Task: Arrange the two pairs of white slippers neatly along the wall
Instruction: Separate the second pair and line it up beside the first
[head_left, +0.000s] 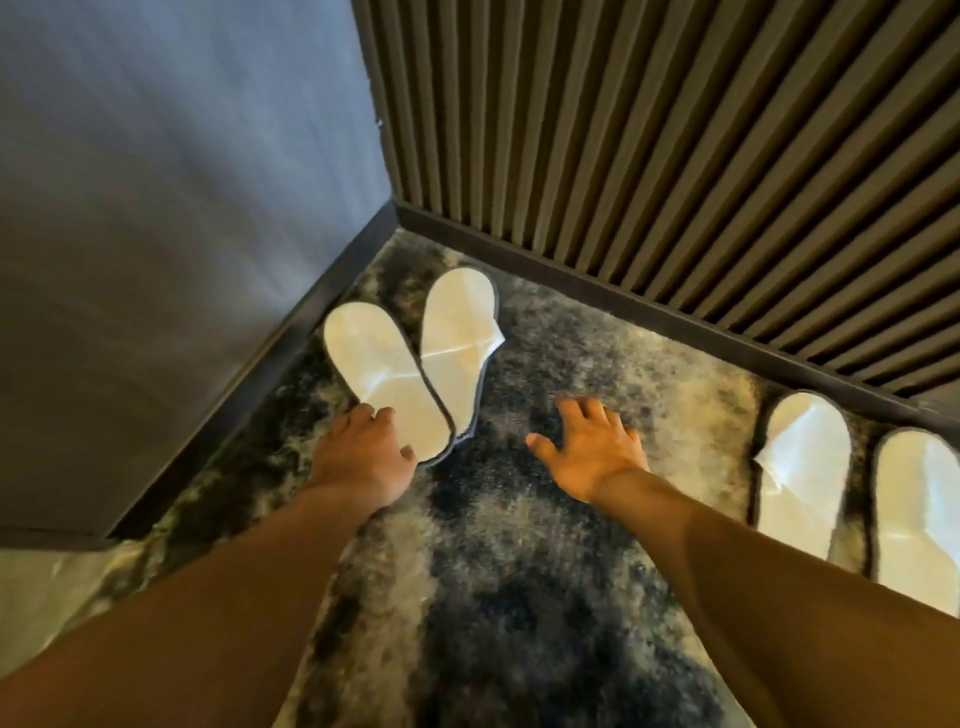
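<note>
The head view looks down into a room corner where a plain grey wall (171, 208) on the left meets a dark ribbed slatted wall (675, 145) on the right, over a mottled grey-and-cream shaggy carpet (509, 597).

One pair of flat white fabric slippers lies in the corner. The left slipper of this pair (376, 374) sits close to the grey wall's dark skirting, angled, and the right slipper of this pair (457, 343) lies beside it, their near ends overlapping while the far ends splay apart.

The left hand (363, 457) rests with its fingers on the near end of the angled slipper; its grip is loose, fingers laid on top and not closed around it.

The right hand (592, 447) is spread over bare carpet, its grip released and holding nothing.

The second pair of white slippers (857, 499) lies at the right edge, side by side and parallel, far ends near the slatted wall's skirting, partly cut off by the frame and the right forearm.
</note>
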